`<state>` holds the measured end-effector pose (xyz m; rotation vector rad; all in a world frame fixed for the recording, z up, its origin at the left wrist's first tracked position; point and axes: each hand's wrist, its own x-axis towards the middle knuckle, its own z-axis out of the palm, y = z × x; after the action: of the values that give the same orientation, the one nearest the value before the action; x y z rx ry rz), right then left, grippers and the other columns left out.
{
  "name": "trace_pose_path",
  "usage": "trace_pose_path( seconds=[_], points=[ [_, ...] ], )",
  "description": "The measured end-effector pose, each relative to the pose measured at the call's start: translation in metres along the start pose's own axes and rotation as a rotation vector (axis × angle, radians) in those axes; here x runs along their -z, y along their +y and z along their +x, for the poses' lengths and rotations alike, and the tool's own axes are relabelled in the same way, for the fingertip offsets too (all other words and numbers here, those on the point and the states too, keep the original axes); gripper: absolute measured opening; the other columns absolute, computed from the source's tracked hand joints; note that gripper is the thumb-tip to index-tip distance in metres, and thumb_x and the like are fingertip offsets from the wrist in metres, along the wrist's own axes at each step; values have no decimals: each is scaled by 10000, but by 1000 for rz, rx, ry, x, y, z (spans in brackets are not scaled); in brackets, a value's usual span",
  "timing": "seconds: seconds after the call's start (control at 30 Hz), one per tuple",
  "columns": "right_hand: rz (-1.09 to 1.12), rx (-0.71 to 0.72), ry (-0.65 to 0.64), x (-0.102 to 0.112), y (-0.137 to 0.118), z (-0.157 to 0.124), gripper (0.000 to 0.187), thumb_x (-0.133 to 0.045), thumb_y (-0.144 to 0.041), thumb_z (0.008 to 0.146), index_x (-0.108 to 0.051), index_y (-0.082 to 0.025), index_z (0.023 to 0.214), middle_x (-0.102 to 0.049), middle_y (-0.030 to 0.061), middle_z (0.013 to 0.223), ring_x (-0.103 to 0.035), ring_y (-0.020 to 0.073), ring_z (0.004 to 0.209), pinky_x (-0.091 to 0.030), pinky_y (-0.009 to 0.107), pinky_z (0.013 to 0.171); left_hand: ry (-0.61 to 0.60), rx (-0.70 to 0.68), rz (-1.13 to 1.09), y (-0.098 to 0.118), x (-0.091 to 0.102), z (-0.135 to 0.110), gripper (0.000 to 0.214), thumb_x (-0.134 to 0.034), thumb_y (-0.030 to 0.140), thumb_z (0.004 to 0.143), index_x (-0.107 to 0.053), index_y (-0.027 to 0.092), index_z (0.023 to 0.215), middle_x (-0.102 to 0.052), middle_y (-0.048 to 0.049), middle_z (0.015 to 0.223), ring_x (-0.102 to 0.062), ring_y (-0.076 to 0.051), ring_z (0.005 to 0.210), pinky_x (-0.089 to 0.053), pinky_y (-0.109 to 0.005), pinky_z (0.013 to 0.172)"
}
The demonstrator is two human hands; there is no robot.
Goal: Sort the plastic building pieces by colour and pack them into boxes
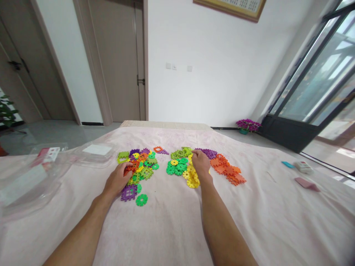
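A green piece (141, 200) and a purple square (129, 192) lie closest, alone on the pink cloth (172, 229). Just past them, the left hand (118, 181) touches an orange bit in the mixed pile (140, 164). The right hand (201, 164) rests on the yellows (191, 181). Greens (177, 167) and oranges (227, 170) lie beside it, each colour kept together. The hands are apart, and I can't tell if either one grips. A clear box (47, 184) sits far left.

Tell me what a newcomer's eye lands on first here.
A jumbled pile of bright plastic pieces lies on the pink cloth at the left hand. Right of it, the right hand rests on colour-sorted clusters. A clear plastic tub sits far left.
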<state>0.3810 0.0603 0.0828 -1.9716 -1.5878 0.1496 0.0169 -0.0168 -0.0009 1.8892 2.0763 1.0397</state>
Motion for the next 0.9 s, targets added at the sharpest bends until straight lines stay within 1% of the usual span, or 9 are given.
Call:
trace_pose_path(
  seconds=[0.1, 0.17, 0.23, 0.33, 0.43, 0.5, 0.6, 0.77, 0.9],
  points=[
    [-98, -12, -50, 13, 6, 6, 374, -479, -214, 858, -750, -289, 1103, -738, 72, 1090, -662, 256, 1032, -463, 323, 831, -9, 5, -5, 2, 1, 0, 365, -483, 349, 853, -591, 244, 1185, -615, -58, 1291, -594, -242, 1177, -438, -372, 1037],
    [-159, 24, -65, 12, 4, 5, 364, -505, -198, 840, -763, -286, 1082, -740, 86, 1080, -656, 266, 1040, -456, 328, 845, -11, 12, -11, 3, 2, -1, 354, -480, 350, 856, -595, 240, 1172, -613, -62, 1292, -592, -246, 1180, -435, -377, 1043],
    [-162, 108, -80, 3, -3, -1, 353, -496, -204, 866, -760, -280, 1089, -741, 81, 1077, -653, 246, 1037, -451, 308, 849, -11, 13, -12, 4, 3, -1, 347, -483, 353, 854, -598, 240, 1161, -615, -59, 1288, -591, -246, 1181, -432, -375, 1046],
    [-136, 291, -143, -19, -16, -14, 316, -495, -262, 922, -738, -257, 1123, -735, 62, 1103, -636, 212, 1053, -434, 277, 876, -6, 8, -4, 4, 3, -1, 354, -480, 363, 855, -600, 243, 1165, -620, -53, 1285, -594, -240, 1181, -435, -361, 1041],
    [-151, 465, -196, -38, -25, -28, 302, -547, -322, 932, -704, -241, 1177, -714, 57, 1167, -594, 210, 1108, -399, 282, 929, 3, 3, 0, 2, 2, -1, 355, -480, 361, 853, -600, 249, 1168, -625, -47, 1283, -599, -231, 1175, -440, -349, 1032],
    [-164, 529, -216, -45, -28, -33, 289, -553, -343, 941, -699, -245, 1170, -708, 52, 1177, -579, 210, 1112, -382, 290, 935, 6, 2, -3, 1, 1, 0, 352, -485, 354, 848, -602, 254, 1165, -625, -44, 1283, -603, -230, 1167, -443, -350, 1029],
    [-191, 548, -220, -48, -28, -36, 259, -540, -356, 957, -711, -245, 1116, -712, 56, 1146, -578, 206, 1073, -368, 299, 921, 5, 9, -8, 0, 1, 0, 348, -490, 348, 842, -605, 257, 1157, -625, -43, 1278, -607, -235, 1158, -444, -362, 1029],
    [-203, 538, -156, -50, -29, -37, 274, -495, -364, 982, -715, -226, 1068, -718, 76, 1084, -588, 209, 1054, -364, 302, 897, 10, -3, -17, 0, 1, 0, 341, -489, 349, 840, -603, 255, 1147, -627, -41, 1270, -603, -235, 1164, -445, -361, 1032],
    [-216, 451, -111, -51, -30, -34, 377, -383, -339, 1023, -730, -204, 961, -734, 90, 964, -635, 203, 934, -378, 293, 845, 11, -5, -13, 1, 2, 0, 336, -490, 350, 837, -606, 257, 1137, -633, -37, 1264, -611, -235, 1152, -447, -359, 1030]
  ],
)
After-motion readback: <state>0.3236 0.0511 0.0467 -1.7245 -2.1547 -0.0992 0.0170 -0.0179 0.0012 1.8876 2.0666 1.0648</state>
